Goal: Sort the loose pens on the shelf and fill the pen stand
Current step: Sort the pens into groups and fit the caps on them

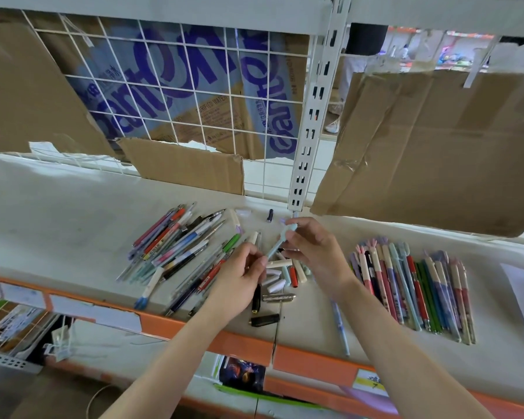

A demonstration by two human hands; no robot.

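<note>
- Pale blue, the pen (275, 248) is held above the shelf (73, 225) between both hands, tilted, its shaped cap end up.
- The left hand (239, 278) pinches the pen's lower end with curled fingers; the right hand (315, 252) grips the cap end with thumb and fingertips.
- A jumbled heap of loose pens (179, 252) lies on the shelf, left of the hands.
- A neat row of sorted pens (412, 285) lies side by side, right of the hands.
- Loose pen caps (280, 275) lie scattered beneath the hands, with two black caps (265, 320) nearer the orange shelf edge (309, 362).
- Torn cardboard (436, 146) hangs against the wire grid (194, 95) behind.
</note>
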